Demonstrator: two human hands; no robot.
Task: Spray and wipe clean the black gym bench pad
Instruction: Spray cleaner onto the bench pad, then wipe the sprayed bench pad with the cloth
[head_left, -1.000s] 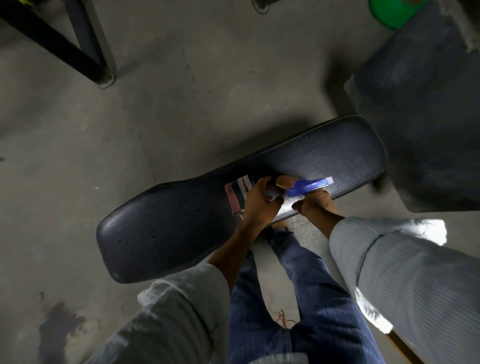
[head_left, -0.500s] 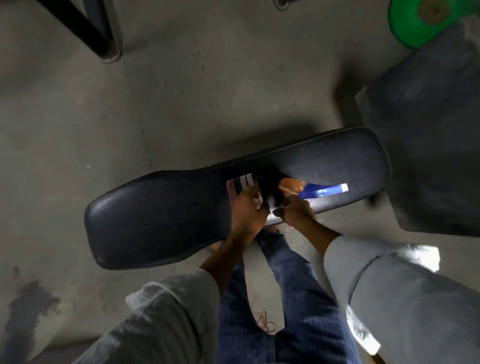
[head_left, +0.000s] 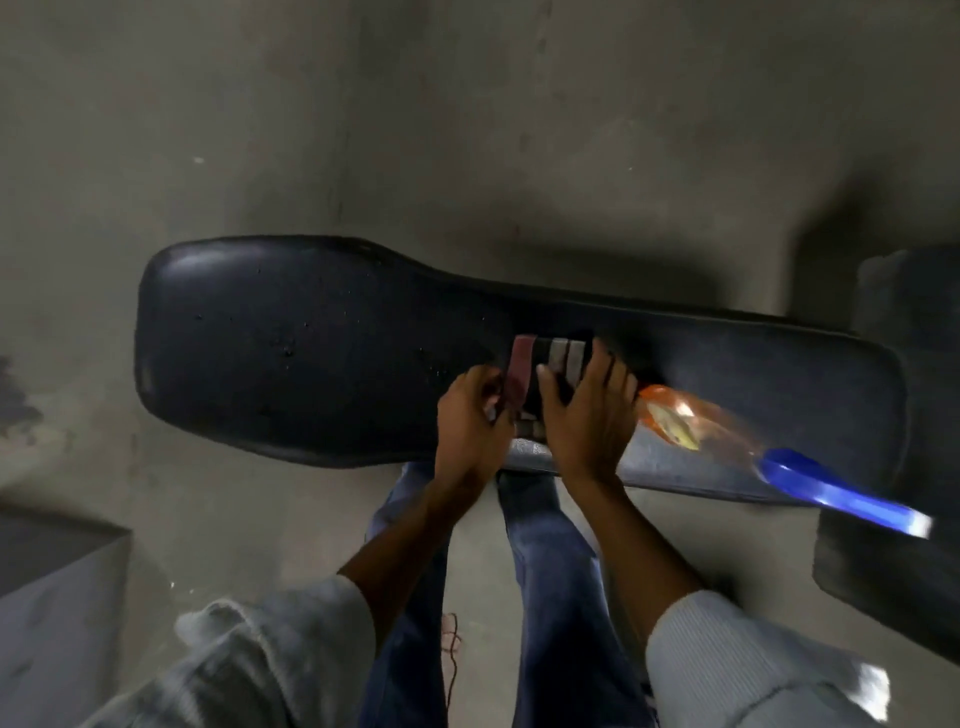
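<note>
The black gym bench pad (head_left: 311, 353) stretches across the middle of the view, wide at the left and narrow at the right, with small wet droplets on its wide part. A striped cloth (head_left: 545, 364), dark with a red and pale bands, lies on the pad's near middle. My left hand (head_left: 470, 415) grips the cloth's left edge. My right hand (head_left: 587, 410) presses on its right part with fingers spread over it. A spray bottle (head_left: 779, 462) with an orange body and blue head lies on the pad to the right of my right hand, untouched and blurred.
The bench stands on a bare concrete floor (head_left: 415, 130). A dark mat or block (head_left: 904, 415) sits at the right end of the pad. Another grey block (head_left: 47, 571) is at the lower left. My legs in blue jeans (head_left: 545, 597) are below the pad.
The spray bottle has been laid down on the pad and my right hand has left it for the cloth. The view has swung so the pad lies more level.
</note>
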